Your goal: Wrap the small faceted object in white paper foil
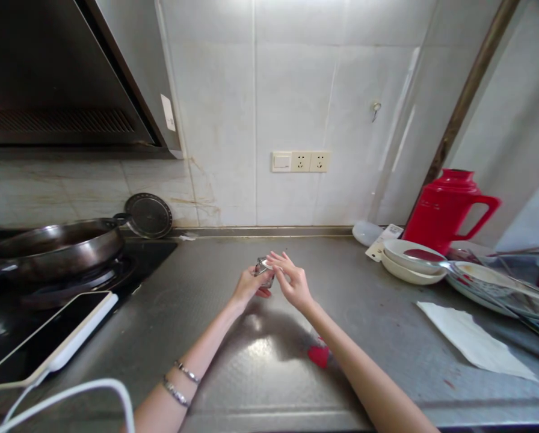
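Observation:
Over the middle of the steel counter (233,373), my left hand (246,287) is closed around a small clear container (264,266) with a shiny, silvery top. My right hand (293,281) reaches across from the other side, its fingers stretched out over the container's top and seeming to touch it. Fingers cover much of the container, so its exact kind is unclear. A red-and-grey item (318,355) on the counter is partly covered by my right forearm.
On the left, a metal pan (57,246) sits on the stove; a phone in a white case (82,328) with a white cable (89,385) lies nearer. At right are stacked bowls (409,270), a red thermos (447,210) and a white paper sheet (472,340).

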